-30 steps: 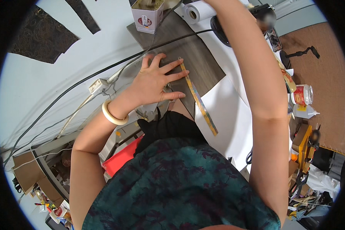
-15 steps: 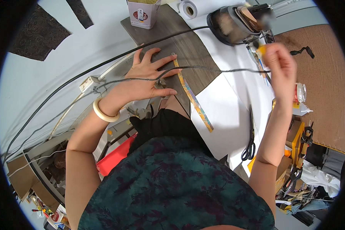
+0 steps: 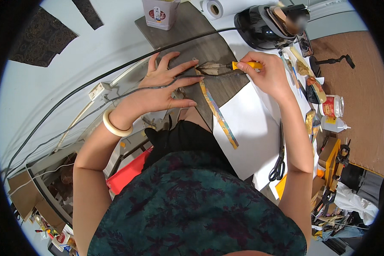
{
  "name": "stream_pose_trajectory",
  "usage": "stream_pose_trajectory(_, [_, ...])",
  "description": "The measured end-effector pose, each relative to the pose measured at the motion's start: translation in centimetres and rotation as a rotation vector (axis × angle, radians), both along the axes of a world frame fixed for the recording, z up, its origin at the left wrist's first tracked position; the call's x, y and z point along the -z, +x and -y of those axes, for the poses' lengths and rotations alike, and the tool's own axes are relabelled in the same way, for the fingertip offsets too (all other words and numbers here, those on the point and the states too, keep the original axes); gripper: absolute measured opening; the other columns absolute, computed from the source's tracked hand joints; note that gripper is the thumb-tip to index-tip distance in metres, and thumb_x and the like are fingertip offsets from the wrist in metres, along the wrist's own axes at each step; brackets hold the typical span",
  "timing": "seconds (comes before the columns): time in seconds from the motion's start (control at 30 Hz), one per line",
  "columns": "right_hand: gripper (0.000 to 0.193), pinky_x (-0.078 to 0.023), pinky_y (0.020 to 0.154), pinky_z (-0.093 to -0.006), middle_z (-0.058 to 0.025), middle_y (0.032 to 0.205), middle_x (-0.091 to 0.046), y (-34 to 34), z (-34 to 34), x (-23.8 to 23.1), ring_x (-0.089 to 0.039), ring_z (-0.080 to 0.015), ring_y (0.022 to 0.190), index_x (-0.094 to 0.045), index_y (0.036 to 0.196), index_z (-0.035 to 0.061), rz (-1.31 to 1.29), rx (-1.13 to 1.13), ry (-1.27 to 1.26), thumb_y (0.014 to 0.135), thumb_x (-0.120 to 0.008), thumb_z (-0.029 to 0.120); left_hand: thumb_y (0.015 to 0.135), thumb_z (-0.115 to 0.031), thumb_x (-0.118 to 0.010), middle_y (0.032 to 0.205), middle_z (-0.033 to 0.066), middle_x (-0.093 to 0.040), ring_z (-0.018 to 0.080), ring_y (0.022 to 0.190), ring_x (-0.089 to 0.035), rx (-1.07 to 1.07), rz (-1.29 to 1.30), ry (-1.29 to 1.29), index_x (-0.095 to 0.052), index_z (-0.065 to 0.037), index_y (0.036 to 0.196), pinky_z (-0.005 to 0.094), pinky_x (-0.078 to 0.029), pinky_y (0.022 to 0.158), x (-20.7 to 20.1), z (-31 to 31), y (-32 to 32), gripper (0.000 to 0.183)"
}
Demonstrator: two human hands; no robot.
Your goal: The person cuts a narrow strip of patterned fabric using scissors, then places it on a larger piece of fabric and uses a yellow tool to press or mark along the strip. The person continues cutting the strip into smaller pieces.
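My left hand (image 3: pixel 161 88) lies spread on the grey wood-grain board (image 3: pixel 213 47), with fingertips at the upper end of a narrow yellow-and-blue patterned strip (image 3: pixel 217 113). The strip slants down across the board's edge onto white paper (image 3: pixel 245 132). In my right hand (image 3: pixel 263 74) is a slim yellow-handled tool (image 3: pixel 251 65), pinched between thumb and fingers. Its pale, tapering head points left and ends in a dark tip close to my left fingertips; I cannot make out its exact kind. A grey braided cord (image 3: pixel 136 88) passes over my left hand.
Black scissors (image 3: pixel 277 168) lie beside my right forearm. A black cable (image 3: pixel 115 68) spans the board toward a dark glossy appliance (image 3: pixel 254 27). A pale box (image 3: pixel 160 15) stands at the back. Jars, a squeeze bottle (image 3: pixel 333 123) and several tools crowd the right side.
My right hand has come left and down from the right side, bringing the yellow-handled tool over to the strip's upper end. My left hand has stayed in place.
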State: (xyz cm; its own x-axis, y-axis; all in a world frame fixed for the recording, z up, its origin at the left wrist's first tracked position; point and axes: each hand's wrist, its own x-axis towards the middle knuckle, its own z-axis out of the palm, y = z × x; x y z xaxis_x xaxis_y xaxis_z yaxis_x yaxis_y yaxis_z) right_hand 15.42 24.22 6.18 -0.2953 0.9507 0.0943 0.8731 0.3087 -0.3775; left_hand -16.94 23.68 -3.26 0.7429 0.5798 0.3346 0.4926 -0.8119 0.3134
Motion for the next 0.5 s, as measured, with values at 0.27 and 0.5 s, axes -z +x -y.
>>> stream_pose_trajectory(0.27, [0.023,-0.054,0.068,-0.0426,-0.0125,0.076,-0.073,0.0,-1.0,0.4,-0.069,-0.0357,0.070,-0.080,0.090,0.0082,0.006,-0.040,-0.034,0.093,-0.081,0.031,0.084,-0.071,-0.075,0.168,-0.0008,-0.047,0.0417,0.151,-0.038,-0.021,-0.057,-0.032,-0.064,-0.040,0.150,0.0652,-0.018,0.124,0.0,0.0,0.0,0.074])
stream_pose_trajectory(0.5, [0.023,-0.054,0.068,-0.0429,-0.0143,0.073,-0.071,-0.4,-1.4,0.2,-0.068,-0.0358,0.069,-0.080,0.090,0.0073,0.071,-0.061,-0.034,0.094,-0.081,0.030,0.083,-0.070,-0.077,0.167,0.0072,-0.047,0.0415,0.152,-0.037,-0.022,-0.024,-0.026,-0.066,-0.037,0.148,0.0644,-0.020,0.123,-0.1,0.0,0.1,0.073])
